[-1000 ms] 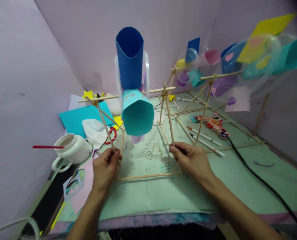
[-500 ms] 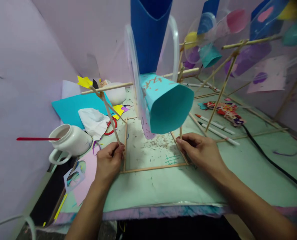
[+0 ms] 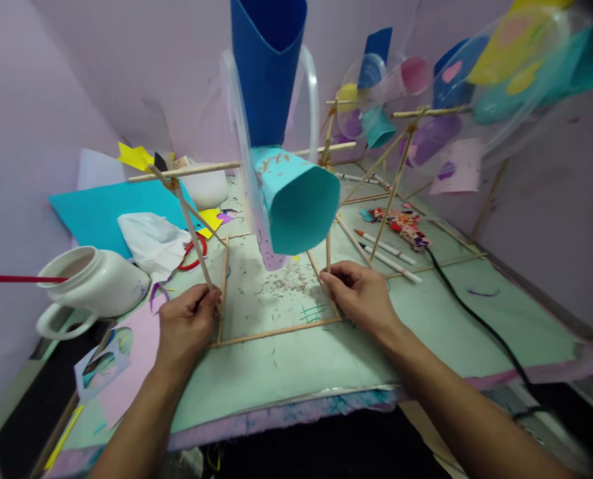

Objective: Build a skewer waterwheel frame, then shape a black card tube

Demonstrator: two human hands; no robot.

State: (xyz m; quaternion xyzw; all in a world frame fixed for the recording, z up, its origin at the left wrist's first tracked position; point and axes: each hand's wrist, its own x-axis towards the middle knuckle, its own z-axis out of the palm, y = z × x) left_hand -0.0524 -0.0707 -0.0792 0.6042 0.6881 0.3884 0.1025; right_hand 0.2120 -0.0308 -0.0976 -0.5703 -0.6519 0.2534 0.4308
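Observation:
A frame of thin wooden sticks [image 3: 276, 334] stands on the pale green tabletop, carrying a paper-and-plastic wheel on a cross stick. The wheel shows a dark blue paper cup [image 3: 271, 80], a turquoise paper cup [image 3: 303, 206] and clear plastic rings [image 3: 310, 100]. My left hand [image 3: 189, 326] pinches the frame's slanted left stick [image 3: 192, 229] near its foot. On the other side, my right hand [image 3: 361, 293] pinches the right upright stick [image 3: 328, 249] low down. The wheel hangs between my hands, its lower back partly hidden by the turquoise cup.
A white mug-like pot [image 3: 96, 283] with a red stick in it lies tilted at left, beside crumpled tissue [image 3: 151, 243] and red-handled scissors [image 3: 195, 253]. Markers [image 3: 391, 263], a patterned glue gun [image 3: 400, 226] with a black cord and another wheel frame [image 3: 396, 173] are at right.
My view has turned right, so everything sits further left in the picture. Both hands keep their pinch on the frame's sticks.

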